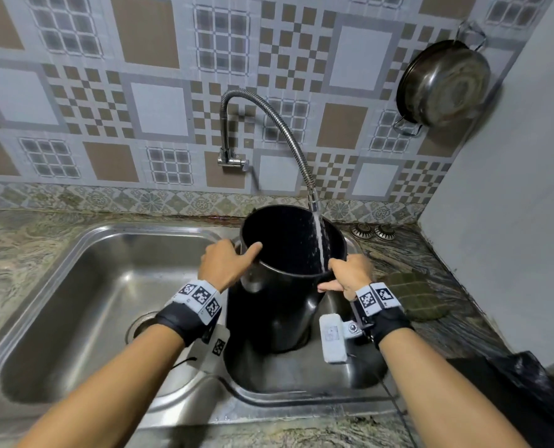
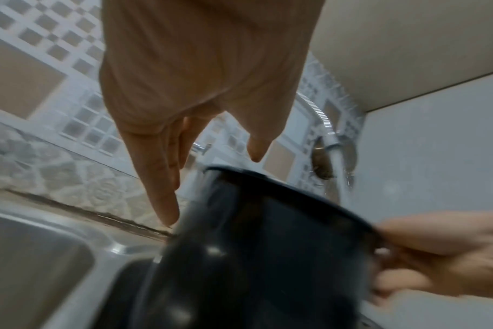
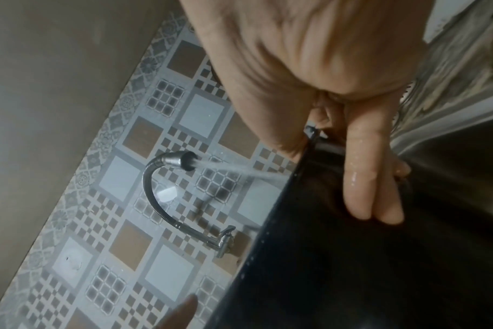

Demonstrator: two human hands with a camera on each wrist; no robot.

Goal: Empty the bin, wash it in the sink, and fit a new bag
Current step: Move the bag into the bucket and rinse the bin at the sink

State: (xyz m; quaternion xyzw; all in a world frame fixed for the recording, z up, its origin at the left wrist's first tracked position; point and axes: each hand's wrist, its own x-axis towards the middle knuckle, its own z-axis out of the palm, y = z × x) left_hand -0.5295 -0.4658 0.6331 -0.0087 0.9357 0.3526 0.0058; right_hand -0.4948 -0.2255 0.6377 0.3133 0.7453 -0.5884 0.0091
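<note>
The black bin stands tilted in the small right basin of the steel sink. Water runs from the flexible faucet into its mouth near the right rim. My left hand is at the left rim, thumb over the edge. In the left wrist view its fingers lie straight beside the bin's wall. My right hand pinches the right rim. In the right wrist view its wet fingers press the outer wall, thumb inside.
A black plastic bag lies on the stone counter at the near right. A green scrub pad sits right of the sink. A steel pan hangs on the right wall. The tap valve is on the tiled wall.
</note>
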